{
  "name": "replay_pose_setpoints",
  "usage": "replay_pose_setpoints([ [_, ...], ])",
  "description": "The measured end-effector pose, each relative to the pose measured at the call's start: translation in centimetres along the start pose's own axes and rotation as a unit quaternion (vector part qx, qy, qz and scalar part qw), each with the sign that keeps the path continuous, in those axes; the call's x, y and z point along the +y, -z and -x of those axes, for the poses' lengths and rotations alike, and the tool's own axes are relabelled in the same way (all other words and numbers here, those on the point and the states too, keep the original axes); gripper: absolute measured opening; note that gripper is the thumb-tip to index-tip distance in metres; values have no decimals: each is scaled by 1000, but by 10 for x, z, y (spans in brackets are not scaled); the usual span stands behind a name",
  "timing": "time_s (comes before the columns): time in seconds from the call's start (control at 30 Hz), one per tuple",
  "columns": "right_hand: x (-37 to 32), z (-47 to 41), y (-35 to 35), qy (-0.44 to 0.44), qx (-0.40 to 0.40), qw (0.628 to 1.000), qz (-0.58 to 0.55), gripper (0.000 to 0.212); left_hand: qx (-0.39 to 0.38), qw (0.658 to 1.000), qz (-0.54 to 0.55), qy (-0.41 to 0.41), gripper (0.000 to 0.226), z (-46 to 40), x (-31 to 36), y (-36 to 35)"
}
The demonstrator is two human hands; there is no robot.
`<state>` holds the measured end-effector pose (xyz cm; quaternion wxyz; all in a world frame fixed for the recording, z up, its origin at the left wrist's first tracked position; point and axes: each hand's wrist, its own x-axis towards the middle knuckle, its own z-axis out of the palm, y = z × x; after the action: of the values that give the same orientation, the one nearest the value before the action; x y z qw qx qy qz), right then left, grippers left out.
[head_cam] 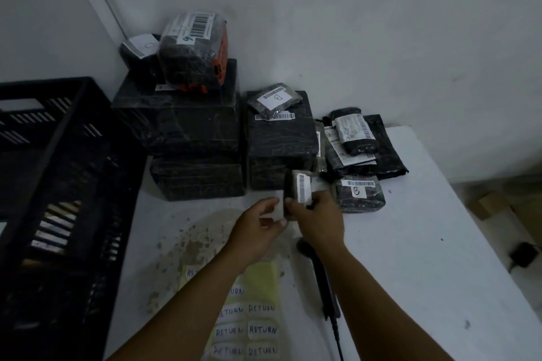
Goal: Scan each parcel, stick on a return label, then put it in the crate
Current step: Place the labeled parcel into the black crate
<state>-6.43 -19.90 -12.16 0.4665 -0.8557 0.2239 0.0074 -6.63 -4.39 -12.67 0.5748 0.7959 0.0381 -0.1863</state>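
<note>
Right grip (pixel 318 218) around barcoded parcel (pixel 299 193), "RETURN" labels (pixel 249 328) below.

Dim corner spot, plain white walls

The white painted walls (pixel 352 23) meet in a corner at upper left, lighting's pretty low. The white surface (pixel 410 243) is pushed into that corner and has a brownish stained, worn patch (pixel 187 246) near the middle. Off its right edge there's pale floor (pixel 528 287) down below.

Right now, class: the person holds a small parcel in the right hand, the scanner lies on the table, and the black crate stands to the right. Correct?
One error: the head view shows the black crate on the left. The right hand does hold the small parcel, and the scanner lies on the table.
</note>
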Motion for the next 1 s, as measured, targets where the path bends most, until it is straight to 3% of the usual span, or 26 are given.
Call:
replay_pose_setpoints([
  [0.1, -11, 18, -8, -16, -39, 996, -84, 47, -22, 998, 51, -33, 48, 8, 1, 5],
  [0.2, -18, 30, -10, -14, -70, 989, -130, 46, 3, 996, 79, -48, 52, 16, -4, 16],
  [0.4, -16, 56, -12, 46, -142, 985, -85, 41, 43, 983, 180, -9, 34, 22, -25, 33],
  [0.47, -7, 63, -12, 60, -102, 993, -8, 51, 75, 981, 177, 21, 28, 23, -35, 38],
  [0.53, 10, 69, -11, 59, -4, 994, 93, 63, 107, 977, 175, 56, 19, 22, -46, 45],
  [0.6, 30, 75, -5, 16, 62, 985, 162, 76, 114, 975, 176, 76, 13, 22, -58, 52],
  [0.7, 63, 79, 0, -79, 30, 978, 191, 87, 113, 974, 173, 90, 13, 23, -76, 60],
  [0.83, 86, 77, -5, -168, -62, 975, 129, 71, 116, 972, 178, 100, 25, 21, -93, 65],
  [1.0, 82, 76, -11, -180, -74, 978, 69, 31, 153, 973, 141, 99, 32, 20, -100, 71],
])
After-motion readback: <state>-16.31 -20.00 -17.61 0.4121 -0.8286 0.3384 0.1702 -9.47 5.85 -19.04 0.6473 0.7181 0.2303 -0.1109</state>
